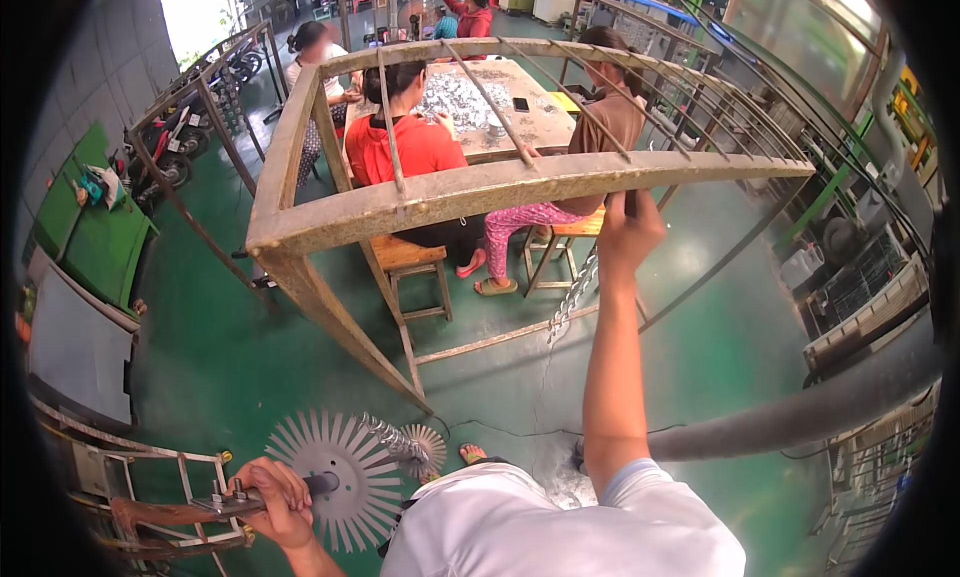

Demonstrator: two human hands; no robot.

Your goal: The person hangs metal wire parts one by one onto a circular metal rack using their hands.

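1. Item: strand of metal parts (575, 297), hanging below near rail of metal frame (480, 192), just beside R wrist. Small bright pcs. in a row; linked or threaded, can't tell from where I stand.
2. R hand (635, 237): raised to rail, fingers bent in close tog. Can't tell if they have hold of strand or anything else.
3. L hand (275, 502): low, fingers wrapped snugly abt. shaft (323, 483), btwn. bolted bracket (222, 500) and slotted disc (352, 462).
4. Handling, strand (est.): limp overall, each pc. stiff; prob. light to mod. wt.; shiny, so may slip; edges poss. sharp; liable to tangle. Best hold: pinch at top end, rest hanging free.
5. Handling, disc (est.): rigid, prob. heavier. Hold by shaft; thin fins might bend or scratch.
6. Nearby: smaller slotted disc (424, 447), w/ more shiny parts (392, 437) btwn. it and larger one.
7. Beyond frame: table (550, 127) w/ heap of parts (465, 97); worker in red-orange top (415, 152) and worker in brown top (612, 122) seated close by.
8. Obstructions: frame's cross-bars; grey pipe (800, 407) to R; thin cord (620, 434) on floor near feet, poss. trip hazard.
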